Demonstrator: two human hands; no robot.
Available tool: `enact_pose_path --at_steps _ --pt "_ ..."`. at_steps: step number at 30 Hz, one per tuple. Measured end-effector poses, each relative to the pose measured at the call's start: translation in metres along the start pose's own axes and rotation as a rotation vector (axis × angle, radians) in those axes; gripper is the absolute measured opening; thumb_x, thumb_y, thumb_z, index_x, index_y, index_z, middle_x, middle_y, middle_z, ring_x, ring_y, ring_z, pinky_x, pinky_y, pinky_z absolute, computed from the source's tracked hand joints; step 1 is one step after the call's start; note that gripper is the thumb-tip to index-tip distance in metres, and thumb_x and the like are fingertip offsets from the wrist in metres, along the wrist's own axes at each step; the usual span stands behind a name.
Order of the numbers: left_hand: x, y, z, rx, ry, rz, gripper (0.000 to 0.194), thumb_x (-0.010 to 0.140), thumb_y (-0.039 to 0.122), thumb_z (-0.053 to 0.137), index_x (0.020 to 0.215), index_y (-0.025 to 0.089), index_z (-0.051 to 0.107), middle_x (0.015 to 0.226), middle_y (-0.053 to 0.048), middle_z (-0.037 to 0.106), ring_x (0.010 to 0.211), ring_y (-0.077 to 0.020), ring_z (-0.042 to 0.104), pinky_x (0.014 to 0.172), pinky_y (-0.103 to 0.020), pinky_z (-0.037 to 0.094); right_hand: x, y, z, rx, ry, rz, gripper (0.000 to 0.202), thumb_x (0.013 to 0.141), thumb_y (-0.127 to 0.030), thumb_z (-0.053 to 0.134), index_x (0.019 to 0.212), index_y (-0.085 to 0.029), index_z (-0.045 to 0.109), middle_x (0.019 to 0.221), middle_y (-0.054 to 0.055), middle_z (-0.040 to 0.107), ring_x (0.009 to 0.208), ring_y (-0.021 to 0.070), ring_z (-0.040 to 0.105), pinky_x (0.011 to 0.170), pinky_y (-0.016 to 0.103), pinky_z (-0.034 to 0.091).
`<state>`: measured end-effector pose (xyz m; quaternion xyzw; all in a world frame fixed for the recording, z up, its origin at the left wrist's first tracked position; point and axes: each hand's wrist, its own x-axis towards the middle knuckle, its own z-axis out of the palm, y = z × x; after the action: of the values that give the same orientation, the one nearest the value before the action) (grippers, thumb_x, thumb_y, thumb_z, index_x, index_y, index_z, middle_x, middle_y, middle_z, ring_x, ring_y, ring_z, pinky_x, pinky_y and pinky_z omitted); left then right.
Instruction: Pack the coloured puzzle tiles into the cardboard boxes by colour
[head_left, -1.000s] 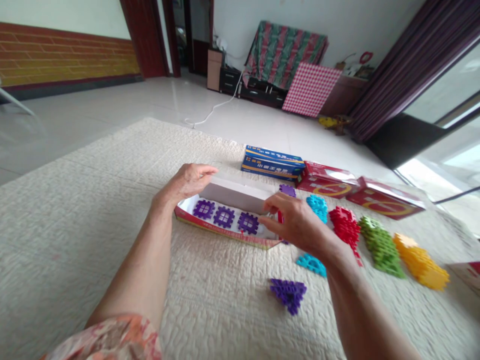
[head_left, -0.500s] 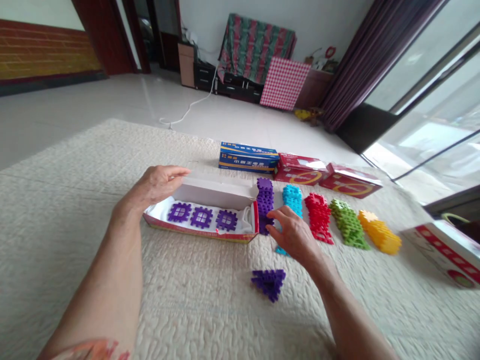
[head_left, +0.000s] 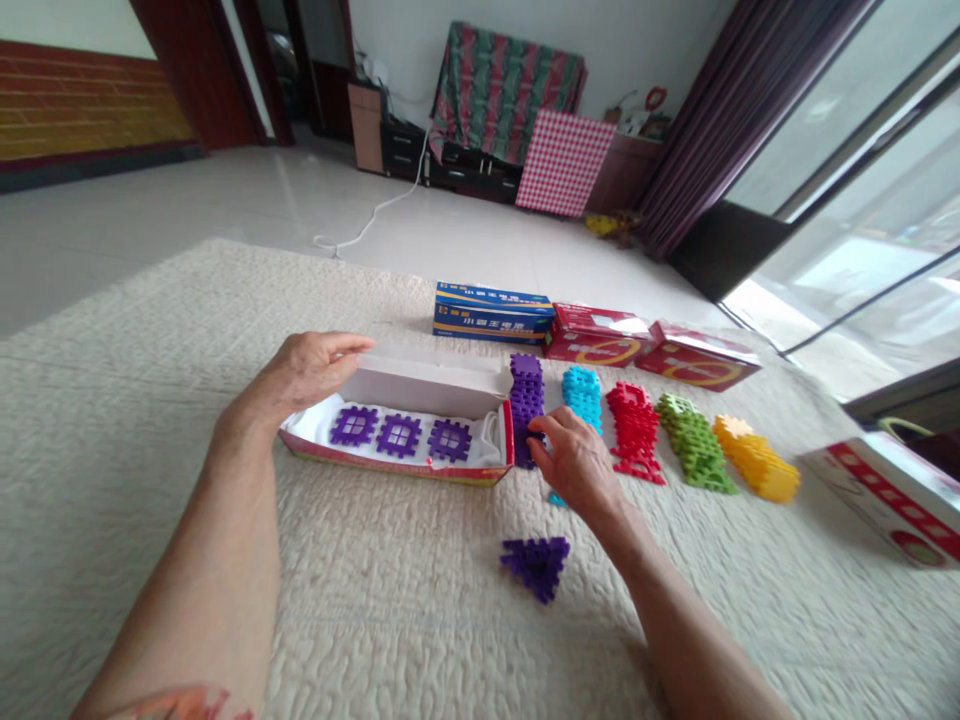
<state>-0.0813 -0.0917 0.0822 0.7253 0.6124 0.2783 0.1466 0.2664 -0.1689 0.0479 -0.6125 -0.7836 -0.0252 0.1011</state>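
Observation:
An open cardboard box [head_left: 397, 470] with a white lining lies in front of me, holding three purple window-shaped interlocking blocks [head_left: 398, 436] in a row. At the raised lid's left end, my left hand [head_left: 315, 362] rests with fingers stretched out, grasping nothing. My right hand [head_left: 574, 455] is at the near end of a row of overlapping purple blocks [head_left: 527, 385], thumb and index finger closed on a purple block there. Its palm partly hides the light-blue blocks [head_left: 583, 392]. Closer to me lie purple triangular blocks [head_left: 537, 567].
Rows of red [head_left: 634, 430], green [head_left: 694, 445] and yellow blocks [head_left: 757, 460] extend to the right. Behind them stand a blue box [head_left: 491, 315] and two red boxes [head_left: 596, 335]. A white-and-red box [head_left: 892, 495] sits far right. Everything lies on a quilted cover [head_left: 390, 600].
The view has shifted slightly. My right thumb and index finger have drawn in a little at the purple row's near end. My left hand stays at the lid.

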Motion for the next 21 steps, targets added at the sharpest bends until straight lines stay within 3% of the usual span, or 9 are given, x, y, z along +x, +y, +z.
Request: enact_pose_path --at_steps 6,12,16,21 --pt "0.001 -0.003 0.002 -0.017 0.006 0.006 0.035 0.079 0.031 0.052 0.107 0.027 0.073 0.11 0.002 0.073 0.103 -0.0187 0.067 0.095 -0.026 0.049 0.0 0.005 -0.006 0.002 0.068 0.0 0.018 0.086 -0.025 0.052 0.095 -0.019 0.066 0.094 0.008 0.064 0.091 0.0221 0.059 0.082 0.035 0.04" --pt "0.0 0.0 0.0 -0.038 0.013 0.043 0.037 0.08 0.024 0.049 0.108 0.022 0.073 0.112 -0.002 0.072 0.106 -0.0186 0.066 0.099 -0.029 0.048 0.008 0.005 -0.038 0.125 0.255 0.025 0.017 0.085 -0.029 0.054 0.09 -0.02 0.067 0.089 0.007 0.065 0.08 0.0206 0.061 0.075 0.035 0.045" --pt "-0.001 0.0 0.0 -0.042 0.011 0.048 0.037 0.082 0.022 0.048 0.11 0.021 0.072 0.113 -0.002 0.072 0.106 -0.0179 0.066 0.1 -0.03 0.048 0.024 -0.028 -0.054 0.211 0.247 -0.096 0.015 0.083 -0.025 0.054 0.089 -0.02 0.067 0.089 0.007 0.064 0.081 0.0187 0.06 0.074 0.032 0.045" --pt "0.001 -0.004 0.001 -0.059 0.008 0.068 0.037 0.082 0.018 0.047 0.11 0.023 0.071 0.114 0.0 0.072 0.106 -0.0156 0.066 0.099 -0.029 0.048 0.053 -0.087 -0.049 0.237 0.124 -0.284 0.013 0.082 -0.021 0.054 0.086 -0.018 0.067 0.087 0.006 0.062 0.078 0.0155 0.058 0.071 0.028 0.041"
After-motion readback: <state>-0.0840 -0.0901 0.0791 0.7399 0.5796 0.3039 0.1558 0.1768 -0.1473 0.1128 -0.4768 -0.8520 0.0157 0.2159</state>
